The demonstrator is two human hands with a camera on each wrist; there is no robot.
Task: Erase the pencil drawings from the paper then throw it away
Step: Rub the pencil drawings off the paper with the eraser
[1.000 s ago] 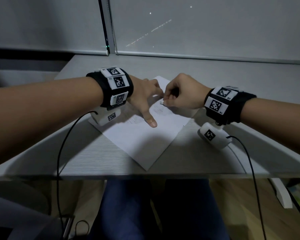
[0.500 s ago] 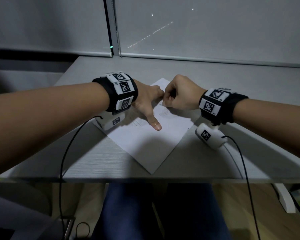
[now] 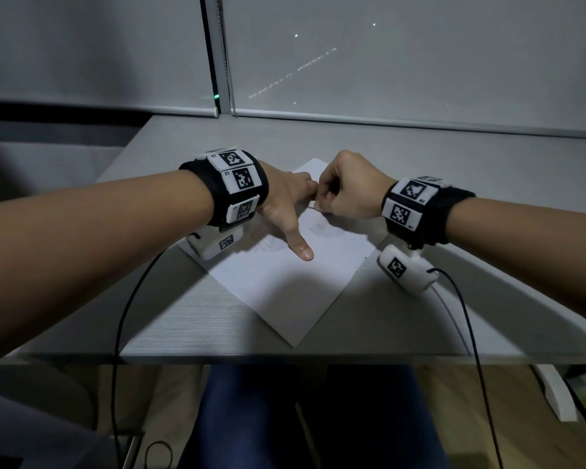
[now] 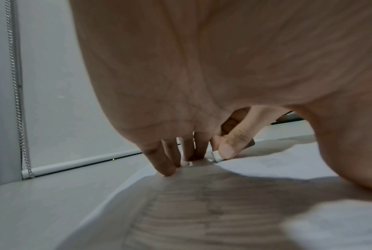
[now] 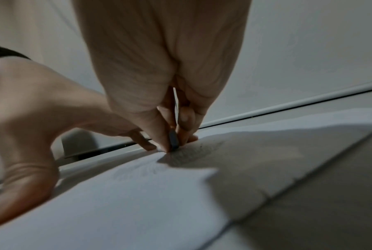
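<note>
A white sheet of paper [image 3: 285, 292] lies cornerwise on the grey table [image 3: 170, 319], with faint pencil marks [image 3: 318, 225] near its far half. My left hand [image 3: 298, 214] presses flat on the paper, fingers spread and thumb [image 3: 302, 252] pointing toward me. My right hand [image 3: 322, 202] pinches a small eraser [image 3: 313, 206] between thumb and fingers, its tip down on the paper right beside my left fingertips. The left wrist view shows the eraser's [image 4: 216, 156] white end on the sheet. In the right wrist view the eraser [image 5: 173, 140] stands over grey pencil shading [image 5: 193, 153].
A lowered window blind [image 3: 420, 62] with a bead chain [image 4: 18, 101] closes off the far side of the table. The table's front edge [image 3: 285, 358] runs just above my legs. Black cables [image 3: 126, 299] hang from both wrist cameras over that edge.
My right hand with the eraser has edged slightly left, closer to my left fingertips. My left hand stays pressed on the paper. The head view has shifted a little.
</note>
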